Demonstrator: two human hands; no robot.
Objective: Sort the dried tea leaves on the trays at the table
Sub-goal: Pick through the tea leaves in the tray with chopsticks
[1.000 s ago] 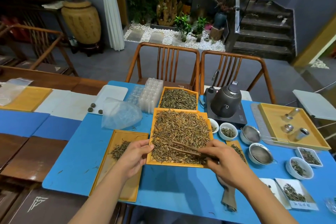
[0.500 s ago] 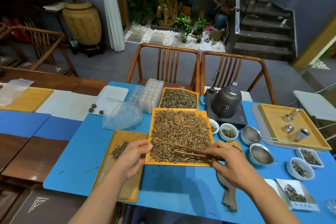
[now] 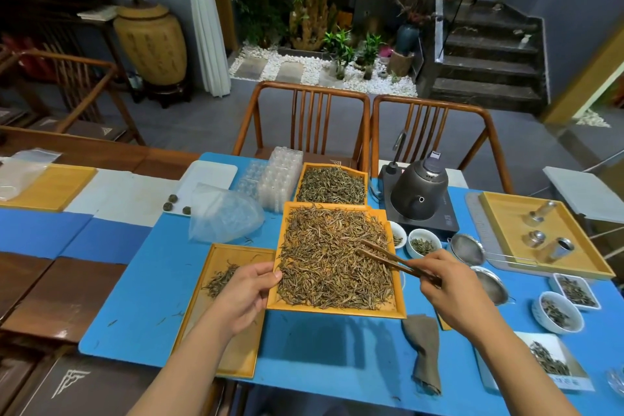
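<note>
A yellow tray (image 3: 400, 311) heaped with brown dried tea leaves (image 3: 334, 257) is in front of me, its near edge lifted off the blue mat. My left hand (image 3: 244, 294) grips its left rim. My right hand (image 3: 449, 284) holds wooden tweezers (image 3: 385, 255) whose tips rest over the leaves on the right side. Under my left hand lies a second yellow tray (image 3: 236, 253) with a small pile of leaves (image 3: 219, 280). Behind the main tray sits a third tray (image 3: 365, 179) full of darker leaves.
A dark kettle (image 3: 418, 192) on its base stands behind right, beside small white bowls (image 3: 423, 243) and mesh strainers (image 3: 467, 248). A clear plastic bag (image 3: 223, 213) and blister packs (image 3: 280, 176) sit behind left. A brown cloth (image 3: 422, 351) lies near right. Metal canisters occupy a far-right tray (image 3: 499, 230).
My right hand has drawn back to the right and the tweezers now point up-left over the leaves' right side. The tray has tipped up a little more in my left hand.
</note>
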